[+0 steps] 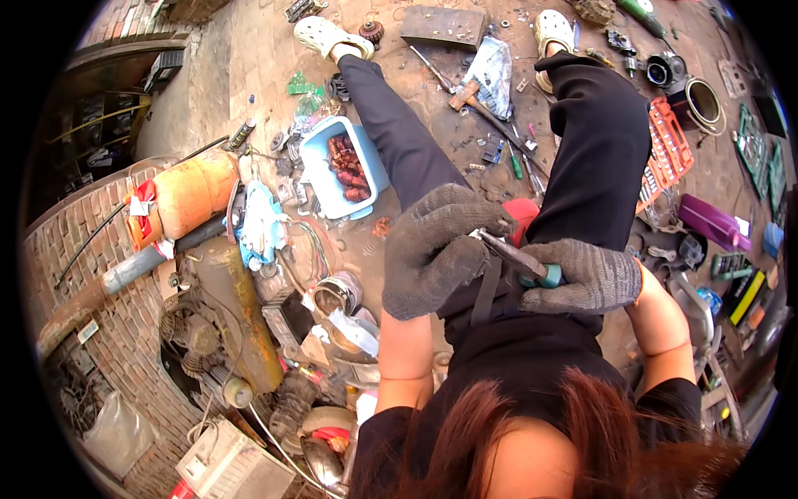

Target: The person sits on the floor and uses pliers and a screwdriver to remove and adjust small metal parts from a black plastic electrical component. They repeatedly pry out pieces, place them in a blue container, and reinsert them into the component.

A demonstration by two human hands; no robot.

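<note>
Both my hands wear dark grey knit gloves and meet above my lap. In my right hand (582,279) is a pair of pliers with green handles (550,276), its fingers closed around the grips. The dark metal jaws point left and up, toward my left hand (445,249). There the thumb and fingers pinch a small shiny metal piece (476,234) at the tip of the jaws; its kind cannot be made out. A flat dark strip (488,291) hangs below the pinch, against my black clothes. Something red (521,218) shows behind the hands, mostly hidden.
Left of my legs stands a light blue basin (342,170) holding reddish-brown coils. A hammer (482,104) and clear plastic bag (492,71) lie between my feet. An orange socket case (665,150) and purple bottle (713,223) are at right, an orange gas cylinder (187,195) at left.
</note>
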